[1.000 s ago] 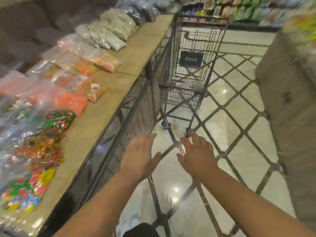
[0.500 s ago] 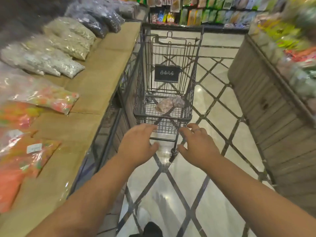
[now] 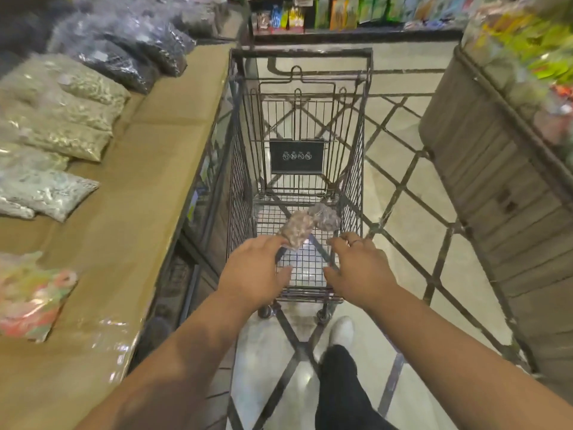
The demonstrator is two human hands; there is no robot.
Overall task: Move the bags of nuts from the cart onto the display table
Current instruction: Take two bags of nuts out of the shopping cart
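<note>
A dark wire shopping cart [image 3: 353,144] stands straight ahead in the aisle. Two clear bags of brown nuts lie on its basket floor: one bag [image 3: 296,228] near the front left, the other [image 3: 325,217] just behind it to the right. My left hand [image 3: 252,271] hovers over the cart's near end, fingers spread, its fingertips close to the nearer bag. My right hand [image 3: 356,268] is beside it at the cart's near right corner, fingers apart and empty. The display table [image 3: 148,181], covered in brown paper, runs along the cart's left side.
Bags of pale seeds [image 3: 62,119], dark goods [image 3: 130,54] and coloured sweets [image 3: 31,302] lie on the table's left part. A wooden display stand [image 3: 496,181] flanks the aisle at right. Shelves of packets [image 3: 356,10] close the far end. My foot [image 3: 341,332] is behind the cart.
The view has advanced along the aisle, and the cart is now close beneath my hands. Both hands have reached over its near end, towards the nut bags.
</note>
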